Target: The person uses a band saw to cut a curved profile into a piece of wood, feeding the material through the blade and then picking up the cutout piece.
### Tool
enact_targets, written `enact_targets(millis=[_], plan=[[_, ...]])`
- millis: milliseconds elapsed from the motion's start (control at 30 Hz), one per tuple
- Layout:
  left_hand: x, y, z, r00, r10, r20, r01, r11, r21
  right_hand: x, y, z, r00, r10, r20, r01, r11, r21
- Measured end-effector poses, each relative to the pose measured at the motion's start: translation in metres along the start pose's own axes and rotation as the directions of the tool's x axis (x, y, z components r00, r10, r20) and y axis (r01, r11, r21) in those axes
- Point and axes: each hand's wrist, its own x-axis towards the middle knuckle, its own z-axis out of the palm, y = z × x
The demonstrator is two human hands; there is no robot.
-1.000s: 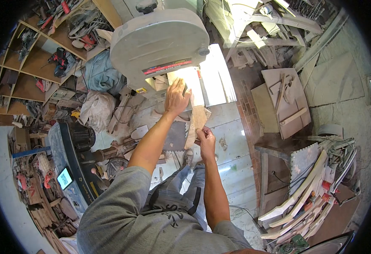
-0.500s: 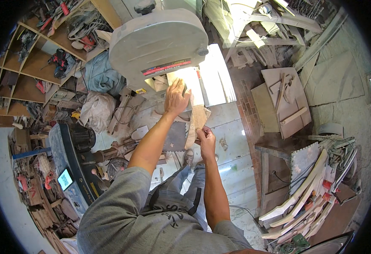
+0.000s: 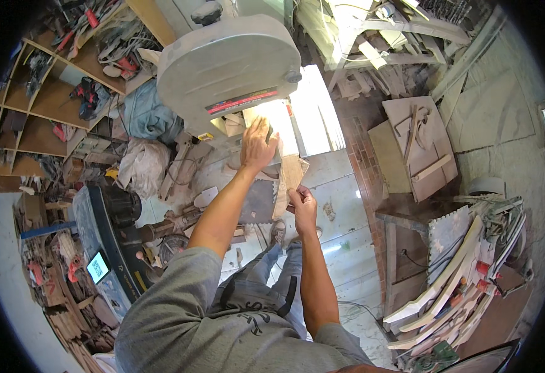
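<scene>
A long piece of wood (image 3: 290, 174) with a slanted, irregular near end reaches from the brightly lit table (image 3: 322, 124) of a grey band saw (image 3: 229, 65) back toward my body. My left hand (image 3: 258, 148) lies on the far part of the wood, below the saw's upper housing, fingers stretched forward and thumb apart. At the near end, my right hand (image 3: 303, 206) pinches the wood's right edge between thumb and fingers. Glare washes out the far part of the wood, and I cannot make out the blade.
On the left, a dark machine (image 3: 107, 242) with a motor stands near shelves (image 3: 48, 118) full of tools. Curved wooden parts (image 3: 443, 292) are stacked at the lower right. A panel (image 3: 418, 149) carrying wood pieces stands farther right of the saw.
The view has shifted slightly, so the saw appears a little farther left. Both hands keep nearly the same places on the wood.
</scene>
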Motion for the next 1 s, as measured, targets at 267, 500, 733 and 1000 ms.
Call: enact_targets(millis=[267,500,733,1000], plan=[[-0.0010,0.0004,0.0009,1.000,-0.008,0.000,0.008,1.000,0.008,0.0010,-0.0010,0.0014,1.000,-0.012,0.007,0.012,1.000,0.012],[-0.0011,-0.0031,0.0026,1.000,0.002,0.003,-0.002,1.000,0.021,0.0027,-0.0011,0.0010,1.000,-0.013,0.007,0.013,1.000,-0.016],[-0.0011,0.0000,0.0004,1.000,-0.007,0.014,0.006,1.000,0.019,0.0045,-0.0007,0.0002,1.000,-0.020,0.009,0.020,1.000,-0.004],[-0.0012,0.0034,-0.0028,1.000,-0.020,0.019,0.020,1.000,0.013,0.0072,0.0005,-0.0010,0.999,-0.021,0.024,0.020,1.000,0.006]])
